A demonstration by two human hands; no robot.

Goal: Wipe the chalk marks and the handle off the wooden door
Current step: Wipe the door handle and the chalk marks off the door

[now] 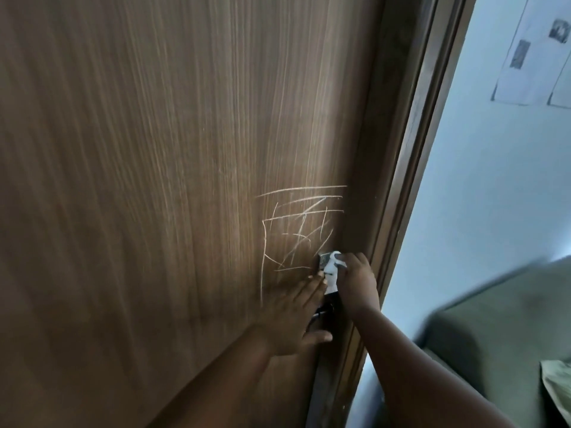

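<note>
A brown wooden door [160, 168] fills most of the view. White chalk marks [298, 225] are scribbled on it just above the lock. My right hand [358, 281] grips a white cloth [332, 268] and presses it on the metal lock plate [325, 261]. My left hand [293, 313] lies flat on the door with fingers spread, beside the plate. The dark handle [323, 312] shows partly between my two hands; the rest is hidden.
The dark door frame [411, 168] runs down the right of the door. Beyond it is a pale wall with papers [531, 54] pinned up. A grey-green sofa [500, 341] stands at the lower right.
</note>
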